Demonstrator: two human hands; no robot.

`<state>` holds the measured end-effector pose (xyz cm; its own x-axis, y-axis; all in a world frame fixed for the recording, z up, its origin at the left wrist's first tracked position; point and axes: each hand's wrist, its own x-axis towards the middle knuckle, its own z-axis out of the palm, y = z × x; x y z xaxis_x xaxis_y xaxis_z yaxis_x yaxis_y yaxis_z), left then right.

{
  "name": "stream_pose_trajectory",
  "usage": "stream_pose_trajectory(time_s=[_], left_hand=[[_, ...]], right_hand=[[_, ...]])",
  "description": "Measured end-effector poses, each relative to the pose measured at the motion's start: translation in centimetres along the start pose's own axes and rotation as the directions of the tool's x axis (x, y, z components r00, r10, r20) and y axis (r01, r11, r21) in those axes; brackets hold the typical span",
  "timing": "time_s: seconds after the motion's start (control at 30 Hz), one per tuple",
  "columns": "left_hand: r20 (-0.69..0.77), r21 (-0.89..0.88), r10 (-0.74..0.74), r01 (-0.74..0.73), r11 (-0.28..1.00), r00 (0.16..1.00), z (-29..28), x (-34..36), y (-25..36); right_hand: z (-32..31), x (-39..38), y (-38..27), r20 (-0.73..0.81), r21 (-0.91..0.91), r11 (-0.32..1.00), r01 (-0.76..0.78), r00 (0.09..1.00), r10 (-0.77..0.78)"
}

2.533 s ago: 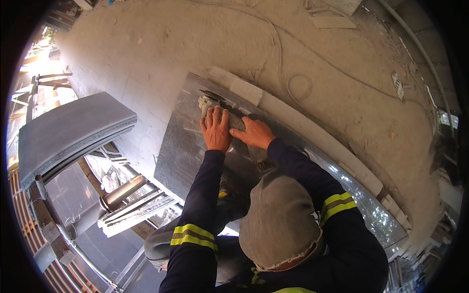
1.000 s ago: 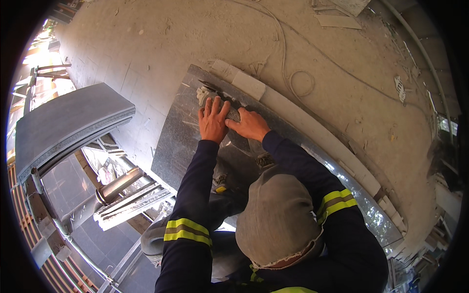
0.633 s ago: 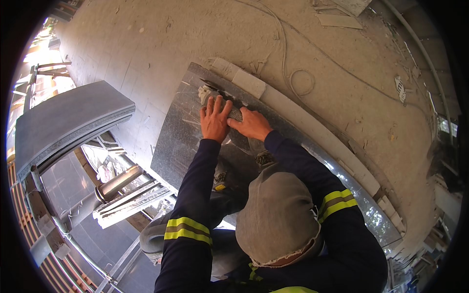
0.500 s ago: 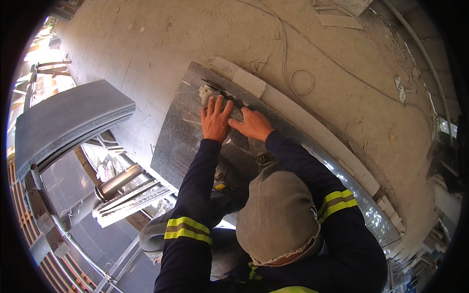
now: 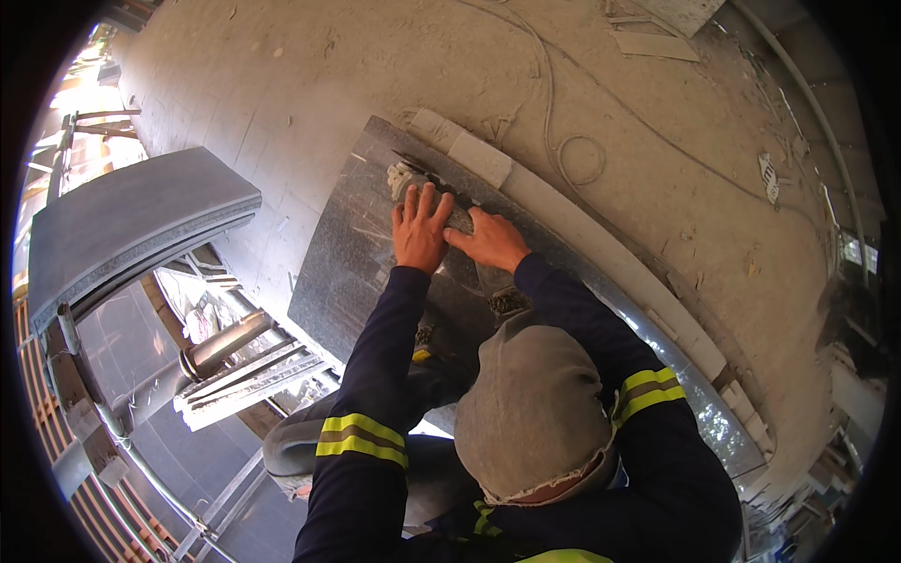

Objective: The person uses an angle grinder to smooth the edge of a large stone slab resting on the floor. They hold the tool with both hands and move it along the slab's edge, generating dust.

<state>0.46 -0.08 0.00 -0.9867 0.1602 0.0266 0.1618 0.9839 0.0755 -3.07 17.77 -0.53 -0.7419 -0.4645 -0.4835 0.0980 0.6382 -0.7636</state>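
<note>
Tool [image 5: 398,179] body mostly hidden under your hands [image 5: 420,235]. Your hood [image 5: 530,408] blocks pt. of slab [image 5: 338,253]. Cable [image 5: 548,113] cut off @ top edge. Dark shape [image 5: 847,305], far R: blurred, can't ID.

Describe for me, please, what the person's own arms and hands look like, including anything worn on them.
Both arms wear long, dark navy cloth sleeves: the left sleeve and right sleeve each carry a fluorescent yellow band with a dull grey-brown stripe along its middle. The left hand and right hand are gloveless.
</note>
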Motion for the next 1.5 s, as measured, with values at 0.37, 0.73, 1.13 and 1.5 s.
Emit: stream_pose_trajectory(time_s=[0.37, 0.73, 1.13, 1.5], left_hand=[[0.005, 0.009, 0.007, -0.007, 1.000, 1.000, -0.1, -0.3, 0.9], [-0.011, 0.002, 0.015, -0.015, 1.000, 1.000, 0.0, -0.7, 1.4], [0.005, -0.008, 0.008, -0.008, 1.000, 1.000, 0.2, -1.0, 2.0], [-0.040, -0.028, 0.015, -0.016, 0.999, 0.999, 0.3, -1.3, 2.7]], right_hand=[[-0.2, -0.7, 0.6, 0.002, -0.011, 1.000, -0.001, 1.000, 0.001], [-0.5, -1.5, 0.9, 0.027, 0.006, 1.000, -0.028, 0.999, 0.027], [-0.5, -2.0, 1.4, 0.011, -0.031, 0.999, -0.015, 1.000, 0.016], [-1.0, -2.9, 1.7, 0.010, 0.005, 1.000, -0.017, 1.000, 0.017]])
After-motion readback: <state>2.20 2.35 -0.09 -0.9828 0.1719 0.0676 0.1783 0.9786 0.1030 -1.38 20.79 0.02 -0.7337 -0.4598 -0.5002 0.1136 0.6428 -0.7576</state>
